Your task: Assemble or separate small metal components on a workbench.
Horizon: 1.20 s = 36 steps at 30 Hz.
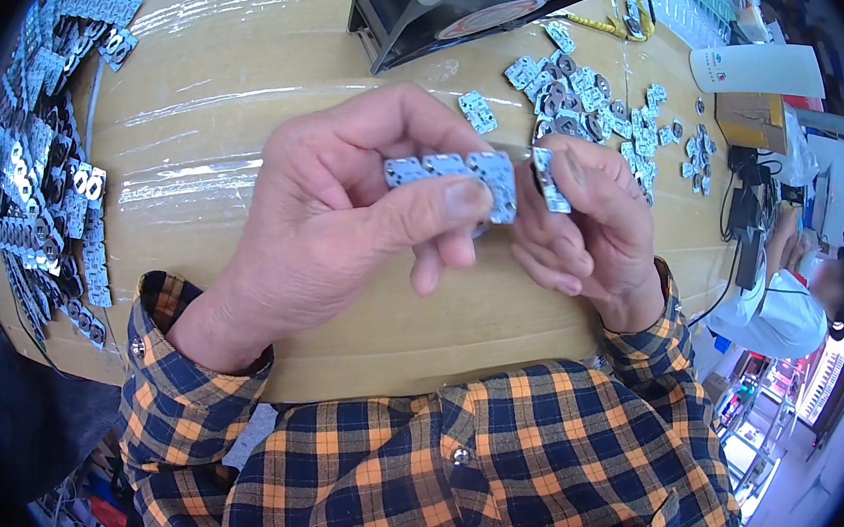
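Observation:
Over the near middle of the table, my left hand [337, 206] pinches a short strip of joined small circuit boards [444, 167] between thumb and fingers. The strip is pale blue-grey with small dark parts on its face. Just to its right, my right hand [593, 208] holds a single small circuit board [549, 180] on edge between thumb and forefinger. A narrow gap parts this piece from the strip's right end. Beyond my fingers lies one loose small board [477, 112] on the table.
Tangled board strips [46, 206] are heaped along the left side. A loose pile of single boards [568, 95] lies at the far right, near a black fan [489, 2]. A white cup [757, 72] and cardboard box [751, 121] stand beyond. Another person [778, 313] sits at right.

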Tool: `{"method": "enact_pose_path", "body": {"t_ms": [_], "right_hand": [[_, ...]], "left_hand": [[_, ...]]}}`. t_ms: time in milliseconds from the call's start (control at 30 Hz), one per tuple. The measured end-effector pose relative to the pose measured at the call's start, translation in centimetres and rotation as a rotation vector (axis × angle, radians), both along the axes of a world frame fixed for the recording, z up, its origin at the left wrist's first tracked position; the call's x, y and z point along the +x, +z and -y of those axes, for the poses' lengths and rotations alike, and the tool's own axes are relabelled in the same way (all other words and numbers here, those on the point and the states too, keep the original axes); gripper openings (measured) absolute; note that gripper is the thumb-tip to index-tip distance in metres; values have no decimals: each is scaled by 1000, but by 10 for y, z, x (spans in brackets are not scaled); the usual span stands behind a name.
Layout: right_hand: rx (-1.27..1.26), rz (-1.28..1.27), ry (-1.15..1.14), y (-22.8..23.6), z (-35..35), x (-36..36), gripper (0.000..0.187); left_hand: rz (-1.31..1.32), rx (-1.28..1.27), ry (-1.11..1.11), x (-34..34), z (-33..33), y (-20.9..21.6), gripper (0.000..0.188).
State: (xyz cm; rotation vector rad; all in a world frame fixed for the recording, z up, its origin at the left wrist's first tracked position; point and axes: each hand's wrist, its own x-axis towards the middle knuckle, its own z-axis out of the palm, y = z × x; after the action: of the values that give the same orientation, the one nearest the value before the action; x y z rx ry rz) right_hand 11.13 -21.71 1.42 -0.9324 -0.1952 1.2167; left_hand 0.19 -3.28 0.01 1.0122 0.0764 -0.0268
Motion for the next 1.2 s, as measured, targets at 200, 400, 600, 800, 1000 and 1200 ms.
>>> {"method": "enact_pose_path", "body": {"t_ms": [200, 400, 600, 800, 1000, 1200], "right_hand": [[-146, 475, -39, -5, 0, 0, 28], [-216, 613, 28, -4, 1, 1, 29], [-242, 612, 26, -4, 1, 0, 29], [-230, 543, 4, -5, -2, -2, 29], [-246, 585, -20, -5, -1, 0, 28], [-306, 1123, 44, -4, 0, 5, 24]], "left_hand": [[256, 552, 259, -3, 9, -8, 17], [403, 937, 380, -4, 10, -7, 20], [427, 986, 422, -3, 11, -9, 21], [380, 939, 433, -4, 12, -8, 20], [387, 921, 305, -6, 7, -6, 20], [381, 891, 374, -4, 5, -6, 20]]}}
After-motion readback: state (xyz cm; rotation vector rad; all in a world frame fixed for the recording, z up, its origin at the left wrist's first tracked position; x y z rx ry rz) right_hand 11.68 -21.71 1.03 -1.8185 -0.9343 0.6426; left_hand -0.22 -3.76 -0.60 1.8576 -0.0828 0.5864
